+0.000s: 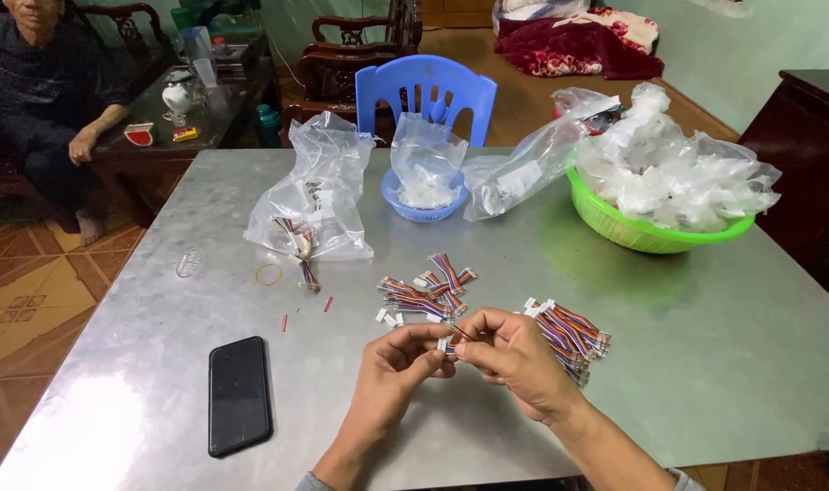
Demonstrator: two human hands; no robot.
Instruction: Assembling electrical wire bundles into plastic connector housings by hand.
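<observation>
My left hand (398,362) and my right hand (514,356) meet above the near part of a grey metal table (705,345). Both pinch one short multicoloured wire harness (448,344) with a small white connector between their fingertips. Just beyond my hands lies a loose pile of similar wire harnesses (428,293). A tidier stack of wire harnesses (571,333) rests to the right of my right hand.
A black phone (239,394) lies at the near left. A rubber band (269,274), clear plastic bags (312,193), a small blue bowl (422,207) and a green basin (653,232) of bags sit further back. A blue chair (425,91) stands behind; a person (41,100) sits at far left.
</observation>
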